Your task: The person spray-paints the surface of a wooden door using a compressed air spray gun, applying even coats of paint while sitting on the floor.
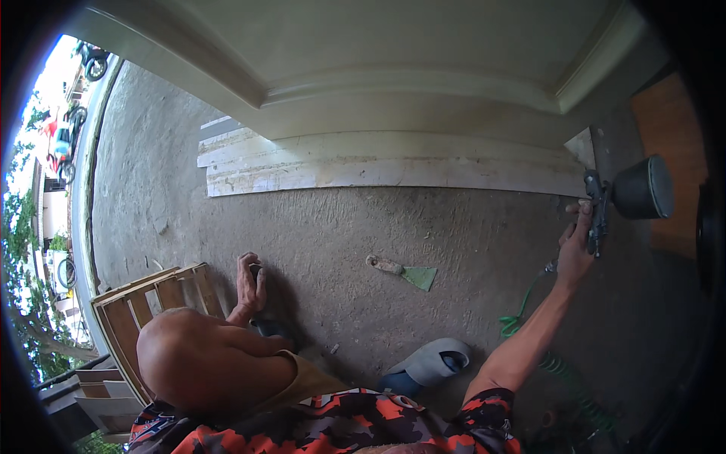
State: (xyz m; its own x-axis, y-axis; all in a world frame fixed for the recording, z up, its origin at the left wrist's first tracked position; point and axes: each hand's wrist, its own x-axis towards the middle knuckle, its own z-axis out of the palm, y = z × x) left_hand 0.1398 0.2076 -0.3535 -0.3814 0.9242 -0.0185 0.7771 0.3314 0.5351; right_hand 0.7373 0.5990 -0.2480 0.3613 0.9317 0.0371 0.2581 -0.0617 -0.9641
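Observation:
My right hand (577, 246) is wrapped round a spray gun (597, 212) at the right, its dark round cup (643, 189) tilted outward. A green coiled air hose (511, 325) runs down from the gun's lower end. My left hand (249, 287) is low at the left, beside my bent knee; its fingers reach forward with a gap to the thumb, and I see nothing held. In front of me, a large cream panelled door (423, 106) fills the top of the view. Neither hand touches it.
White boards (378, 170) lie on the concrete floor beneath the door. A putty knife (401, 272) with a green-stained blade lies midway between my hands. A wooden crate (155, 299) stands at left, a brown board (669, 144) at far right. My grey clog (431, 359) is in front.

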